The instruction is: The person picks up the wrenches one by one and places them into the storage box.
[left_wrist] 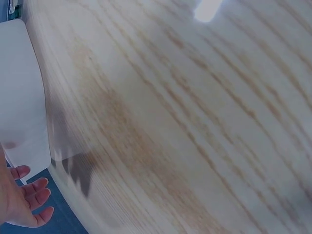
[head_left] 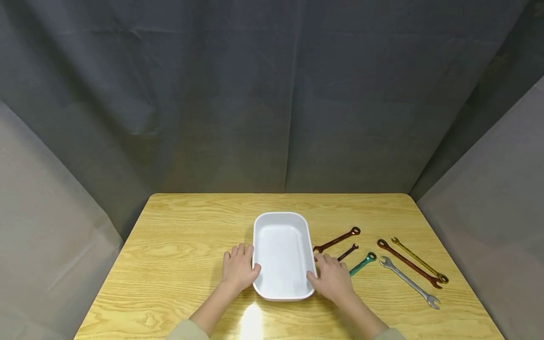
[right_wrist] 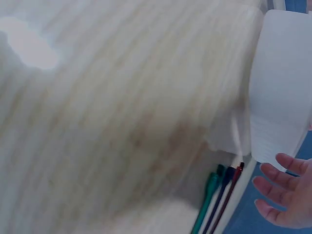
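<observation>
I see the white tray [head_left: 282, 222] lying lengthwise near the middle of the wooden table [head_left: 182, 226], its near short end closest to me and bare wood running out behind it to the far edge and off to the left. My left hand [head_left: 238, 269] lies flat on the table against the tray's left wall, fingers straight and relaxed, thumb at the rim, gripping nothing. My right hand [head_left: 333, 278] does the same on the right wall, fingers loosely spread, thumb touching the rim near the front corner. Both forearms come in from the near edge, angled inward. Room is tighter on the right: just past my right fingers lie a small dark wrench [head_left: 347, 252] and a teal wrench [head_left: 362, 263], with a brown wrench [head_left: 336, 240] behind them; further right, well apart from the tray, lie a silver wrench [head_left: 410, 282], a red-brown wrench [head_left: 409, 263] and a gold wrench [head_left: 419, 259]. Both wrist views are blurred
</observation>
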Action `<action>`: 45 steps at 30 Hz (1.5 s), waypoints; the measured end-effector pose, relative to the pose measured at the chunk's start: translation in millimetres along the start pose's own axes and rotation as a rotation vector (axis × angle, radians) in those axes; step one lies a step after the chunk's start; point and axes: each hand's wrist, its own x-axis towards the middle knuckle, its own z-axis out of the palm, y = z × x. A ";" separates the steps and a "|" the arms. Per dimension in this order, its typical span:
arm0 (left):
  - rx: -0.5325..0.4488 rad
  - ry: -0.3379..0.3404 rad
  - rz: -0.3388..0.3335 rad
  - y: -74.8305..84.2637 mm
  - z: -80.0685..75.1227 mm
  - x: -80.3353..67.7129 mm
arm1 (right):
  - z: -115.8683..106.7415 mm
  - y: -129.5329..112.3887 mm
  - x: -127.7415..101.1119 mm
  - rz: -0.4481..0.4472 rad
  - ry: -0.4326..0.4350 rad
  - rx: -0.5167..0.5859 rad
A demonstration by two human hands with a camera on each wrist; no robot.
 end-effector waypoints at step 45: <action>-0.013 -0.014 -0.024 1.3 -1.1 -1.6 | -3.3 71.1 -9.9 -0.003 0.178 0.012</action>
